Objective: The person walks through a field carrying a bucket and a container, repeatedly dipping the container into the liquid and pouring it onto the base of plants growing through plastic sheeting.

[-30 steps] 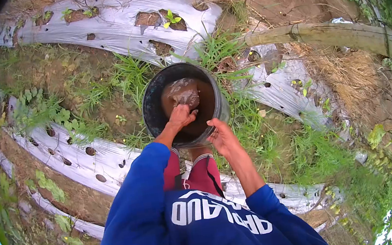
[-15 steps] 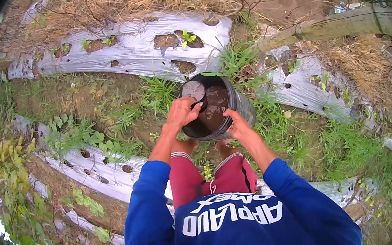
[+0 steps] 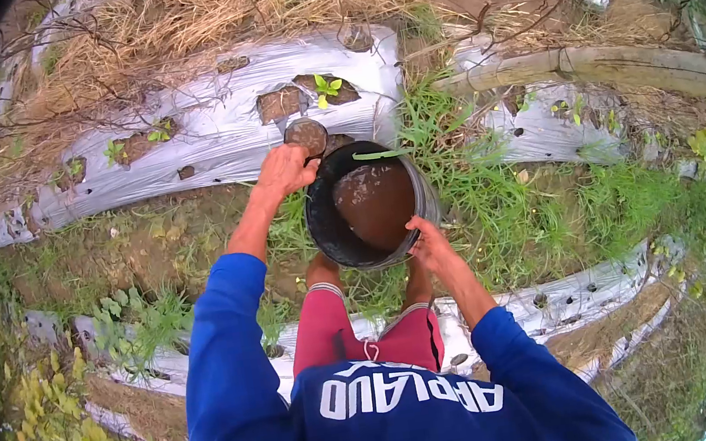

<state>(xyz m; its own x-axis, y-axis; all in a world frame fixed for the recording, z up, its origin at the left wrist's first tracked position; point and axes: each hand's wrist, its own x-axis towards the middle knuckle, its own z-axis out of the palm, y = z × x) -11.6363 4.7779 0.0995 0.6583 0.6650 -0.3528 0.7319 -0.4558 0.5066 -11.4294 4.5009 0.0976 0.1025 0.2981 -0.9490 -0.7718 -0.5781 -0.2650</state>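
My left hand (image 3: 282, 173) is closed on a small dark cup (image 3: 307, 135) filled with brown liquid. The cup is held just beyond the far left rim of a black bucket (image 3: 325, 215), over the edge of the silvery plastic sheet (image 3: 219, 149). Muddy brown liquid (image 3: 378, 208) stands inside the bucket. Gripping the bucket's near right rim is my right hand (image 3: 433, 246), its fingers curled over the edge. A young green seedling (image 3: 327, 88) grows from a hole in the sheet, a little past the cup.
A wooden pole (image 3: 591, 61) lies across the sheet at the right. Dry straw (image 3: 253, 6) covers the ground at the back, with thin bare branches over it. Tall grass (image 3: 458, 135) stands beside the bucket. Another plastic-covered row (image 3: 560, 305) runs behind my legs.
My left hand has lifted the cup out of the bucket, forward and left over its rim. My right hand still grips the bucket, and the bucket's opening shows more of the liquid.
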